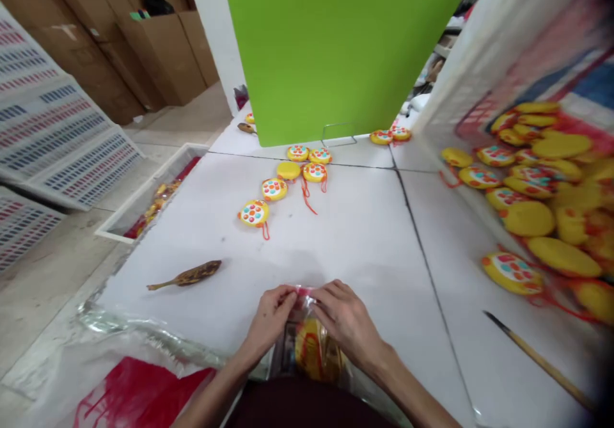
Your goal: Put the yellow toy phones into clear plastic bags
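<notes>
Left-hand fingers (pixel 284 297) and right-hand fingers (pixel 333 293) closed narrowly on the top of a clear plastic bag (pixel 300 313), pinching it from either side, with a pink-red strip (pixel 304 291) showing between them along its upper edge. Just below the fingers, inside the bag, a yellow item (pixel 311 351), its exact form blurred by the plastic and partly hidden by the hands. Lower part of the bag out over the near edge of a white table (pixel 364 242), close to a dark-clothed lap (pixel 302 405). Real risk of the slick film slipping from a light pinch, or of the strip creasing under uneven finger pressure. Possible drop off the table edge if the grip loosens, with little beneath the bag for support.

Left of the fingers, a brown leaf-shaped piece (pixel 189 274) and a crumpled plastic sheet (pixel 144 345) with red printing, loose enough to catch a forearm. Right of the fingers, a thin wooden stick (pixel 542 364) with a dark tip, liable to roll if knocked. Farther ahead, yellow dotted discs (pixel 274 189) with red cords, whose trailing loops could snag. Beyond them, a green board (pixel 336 44).
</notes>
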The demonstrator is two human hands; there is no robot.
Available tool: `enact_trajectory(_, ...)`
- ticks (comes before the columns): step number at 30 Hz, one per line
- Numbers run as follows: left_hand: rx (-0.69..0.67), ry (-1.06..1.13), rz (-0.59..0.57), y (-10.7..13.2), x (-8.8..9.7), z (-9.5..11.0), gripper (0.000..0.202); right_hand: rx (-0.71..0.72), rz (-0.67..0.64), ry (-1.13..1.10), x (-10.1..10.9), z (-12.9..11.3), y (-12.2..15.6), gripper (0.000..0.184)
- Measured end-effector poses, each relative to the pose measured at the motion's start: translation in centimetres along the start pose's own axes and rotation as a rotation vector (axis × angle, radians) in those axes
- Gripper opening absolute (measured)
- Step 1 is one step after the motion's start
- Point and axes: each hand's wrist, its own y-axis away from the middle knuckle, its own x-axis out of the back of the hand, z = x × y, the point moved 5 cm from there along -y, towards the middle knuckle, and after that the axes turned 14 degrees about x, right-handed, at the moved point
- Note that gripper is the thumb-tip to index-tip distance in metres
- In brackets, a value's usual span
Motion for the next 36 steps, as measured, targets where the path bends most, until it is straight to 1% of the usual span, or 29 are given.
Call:
enact_trajectory(2, 0.008, 0.002, -0.039, -0.4, 0.0, -0.3, 0.03, -0.045, 0.019, -0.004, -0.3, 0.4, -0.1, 0.014)
enact_trajectory(5, 0.0, 0.01, -0.078, -0.5, 0.0, -0.5, 0.033, -0.059, 0.01, 0.003, -0.9, 0.7, -0.3, 0.014)
enact_trajectory(9, -0.044, 0.003, -0.084, 0.1, -0.2, 0.0, 0.031, -0.054, -0.024, 0.045, -2.0, 0.5, -0.8, 0.012)
enact_trajectory(13, -0.098, -0.036, -0.09, 0.6, -0.5, 0.5, 0.026, -0.061, -0.085, 0.174, -2.9, 0.1, -1.3, 0.01)
enact_trajectory(16, -0.131, -0.085, -0.059, 0.7, -0.5, 0.8, 0.025, -0.051, -0.146, 0.26, -3.4, -0.4, -1.6, 0.011)
enact_trajectory(19, -0.161, -0.147, 0.006, 1.0, -0.7, 1.3, 0.023, -0.063, -0.148, 0.299, -3.6, -0.9, -2.3, 0.013)
enact_trajectory(21, -0.173, -0.176, 0.041, 1.4, -0.7, 1.5, 0.023, -0.073, -0.124, 0.31, -3.2, -0.8, -2.7, 0.014)
enact_trajectory(23, -0.173, -0.184, 0.057, 1.9, -0.5, 1.4, 0.023, -0.083, -0.081, 0.311, -1.9, 0.0, -2.1, 0.015)
enact_trajectory(25, -0.163, -0.176, 0.072, 2.1, -0.1, 1.0, 0.022, -0.132, -0.018, 0.305, 0.5, 2.0, 0.1, 0.015)
enact_trajectory(26, -0.158, -0.167, 0.082, 2.1, 0.2, 0.8, 0.021, -0.223, 0.047, 0.277, 2.1, 3.9, 2.0, 0.015)
enact_trajectory(27, -0.151, -0.155, 0.092, 2.0, 0.6, 0.7, 0.02, -0.345, 0.089, 0.28, 3.7, 6.1, 4.2, 0.016)
enact_trajectory(28, -0.144, -0.141, 0.1, 1.8, 0.8, 0.5, 0.019, -0.469, 0.098, 0.303, 5.1, 8.4, 6.7, 0.017)
enact_trajectory(29, -0.136, -0.125, 0.103, 1.6, 1.1, 0.3, 0.019, -0.586, 0.071, 0.332, 6.3, 10.5, 9.3, 0.019)
enact_trajectory(30, -0.125, -0.109, 0.102, 1.4, 1.2, 0.2, 0.019, -0.681, 0.04, 0.367, 7.3, 12.3, 11.7, 0.02)
enact_trajectory(31, -0.114, -0.094, 0.098, 1.2, 1.3, 0.0, 0.018, -0.761, 0.005, 0.377, 8.1, 13.6, 14.0, 0.022)
enact_trajectory(32, -0.103, -0.081, 0.09, 1.0, 1.4, -0.1, 0.017, -0.826, 0.005, 0.394, 8.7, 14.2, 16.0, 0.024)
enact_trajectory(33, -0.093, -0.071, 0.08, 0.8, 1.4, -0.3, 0.017, -0.868, -0.003, 0.4, 9.2, 14.4, 17.6, 0.026)
enact_trajectory(34, -0.083, -0.063, 0.066, 0.7, 1.4, -0.5, 0.016, -0.896, -0.02, 0.398, 9.4, 14.1, 18.7, 0.029)
enact_trajectory(36, -0.061, -0.05, 0.024, 0.4, 1.4, -1.0, 0.016, -0.9, -0.102, 0.343, 9.3, 13.1, 19.7, 0.032)
